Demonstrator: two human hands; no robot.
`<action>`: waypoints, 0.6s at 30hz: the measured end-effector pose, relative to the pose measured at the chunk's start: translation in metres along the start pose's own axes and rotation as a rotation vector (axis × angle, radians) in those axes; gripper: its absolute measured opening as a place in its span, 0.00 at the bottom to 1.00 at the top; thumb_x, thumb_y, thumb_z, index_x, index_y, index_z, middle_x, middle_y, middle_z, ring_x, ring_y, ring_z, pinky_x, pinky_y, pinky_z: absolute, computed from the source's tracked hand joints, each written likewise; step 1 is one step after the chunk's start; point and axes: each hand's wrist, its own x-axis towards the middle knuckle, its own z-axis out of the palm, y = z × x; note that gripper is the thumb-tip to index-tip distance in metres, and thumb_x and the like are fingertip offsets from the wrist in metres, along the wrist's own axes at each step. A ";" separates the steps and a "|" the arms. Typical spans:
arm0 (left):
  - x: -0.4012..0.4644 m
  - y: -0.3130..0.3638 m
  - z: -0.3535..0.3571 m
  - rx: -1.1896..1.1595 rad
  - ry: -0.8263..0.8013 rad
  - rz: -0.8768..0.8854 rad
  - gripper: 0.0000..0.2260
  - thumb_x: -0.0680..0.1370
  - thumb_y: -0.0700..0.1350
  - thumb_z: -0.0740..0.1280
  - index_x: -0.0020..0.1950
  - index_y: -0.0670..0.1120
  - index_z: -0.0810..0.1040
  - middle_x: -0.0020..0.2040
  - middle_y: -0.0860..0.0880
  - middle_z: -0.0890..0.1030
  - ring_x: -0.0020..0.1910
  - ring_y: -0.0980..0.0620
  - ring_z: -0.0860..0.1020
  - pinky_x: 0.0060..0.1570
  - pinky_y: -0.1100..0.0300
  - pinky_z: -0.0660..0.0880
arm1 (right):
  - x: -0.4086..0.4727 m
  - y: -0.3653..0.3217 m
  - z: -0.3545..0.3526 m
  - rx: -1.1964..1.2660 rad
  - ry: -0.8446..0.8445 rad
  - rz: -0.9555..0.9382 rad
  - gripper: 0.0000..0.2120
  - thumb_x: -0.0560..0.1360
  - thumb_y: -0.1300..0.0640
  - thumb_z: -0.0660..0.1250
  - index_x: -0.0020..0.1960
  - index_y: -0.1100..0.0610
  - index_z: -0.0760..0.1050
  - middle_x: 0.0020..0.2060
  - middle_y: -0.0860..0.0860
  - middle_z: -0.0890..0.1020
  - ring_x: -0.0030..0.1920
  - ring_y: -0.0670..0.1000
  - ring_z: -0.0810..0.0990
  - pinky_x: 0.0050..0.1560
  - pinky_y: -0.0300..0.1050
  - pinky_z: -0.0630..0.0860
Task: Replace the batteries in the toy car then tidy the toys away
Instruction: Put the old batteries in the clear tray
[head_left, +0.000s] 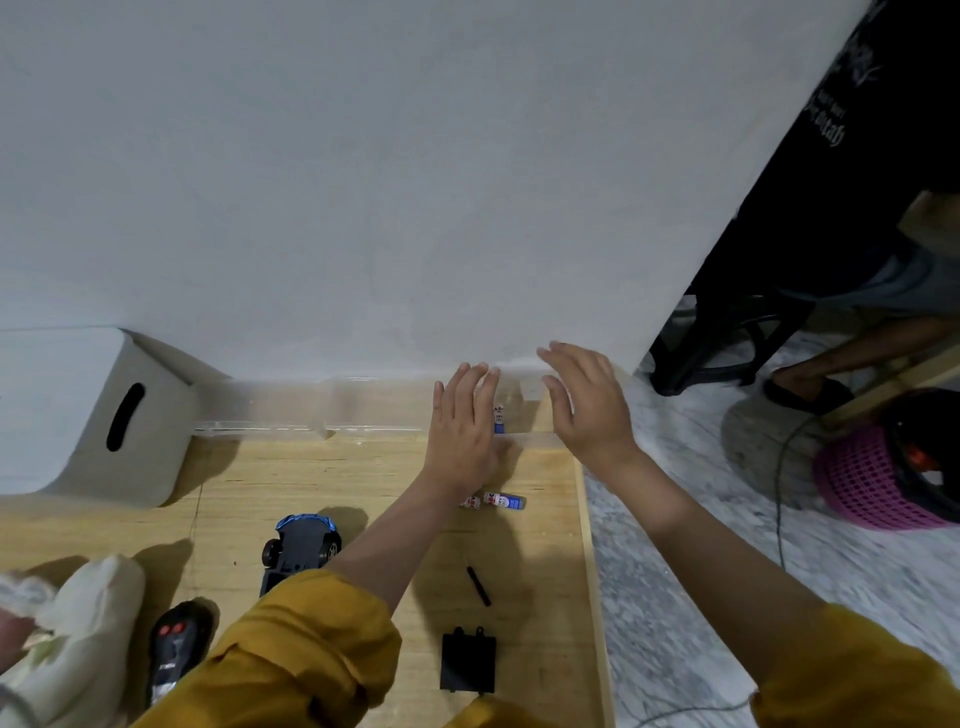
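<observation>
The blue toy car (300, 546) lies upside down on the wooden table (545, 571). Its black battery cover (467, 662) and a small black screwdriver (478, 585) lie to the right of it. Two blue-and-white batteries (494, 501) rest on the table just below my left wrist. My left hand (460, 431) reaches over a clear plastic container (363, 410) by the wall, with a third battery (498, 419) upright at its thumb side, seemingly pinched there. My right hand (587, 410) hovers beside it, fingers apart and holding nothing. A black remote control (176, 649) lies at the near left.
A grey storage box (88, 415) with a slot handle stands at the back left. A white cloth bag (78, 623) lies at the near left. Right of the table's edge is marble floor with a pink basket (872, 483), a cable and another person's foot (805, 389).
</observation>
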 end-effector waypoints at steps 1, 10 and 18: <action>-0.001 0.002 0.000 -0.007 0.013 0.004 0.39 0.64 0.48 0.75 0.69 0.40 0.61 0.65 0.42 0.64 0.68 0.41 0.64 0.62 0.39 0.69 | -0.002 0.000 0.001 0.006 -0.064 -0.002 0.15 0.78 0.58 0.57 0.63 0.57 0.75 0.60 0.54 0.78 0.60 0.53 0.73 0.61 0.40 0.66; -0.006 -0.002 0.001 -0.104 -0.019 0.086 0.14 0.67 0.35 0.64 0.52 0.42 0.74 0.50 0.41 0.80 0.47 0.40 0.80 0.50 0.46 0.78 | -0.040 0.006 0.018 0.018 -0.243 -0.004 0.15 0.72 0.70 0.65 0.55 0.58 0.80 0.58 0.55 0.80 0.60 0.56 0.76 0.48 0.49 0.80; -0.003 -0.010 -0.003 -0.060 -0.033 0.143 0.14 0.70 0.42 0.60 0.48 0.41 0.83 0.47 0.43 0.83 0.41 0.42 0.81 0.27 0.59 0.75 | -0.046 0.011 0.027 -0.031 -0.194 -0.039 0.14 0.67 0.54 0.76 0.51 0.56 0.81 0.56 0.53 0.80 0.58 0.53 0.76 0.47 0.42 0.78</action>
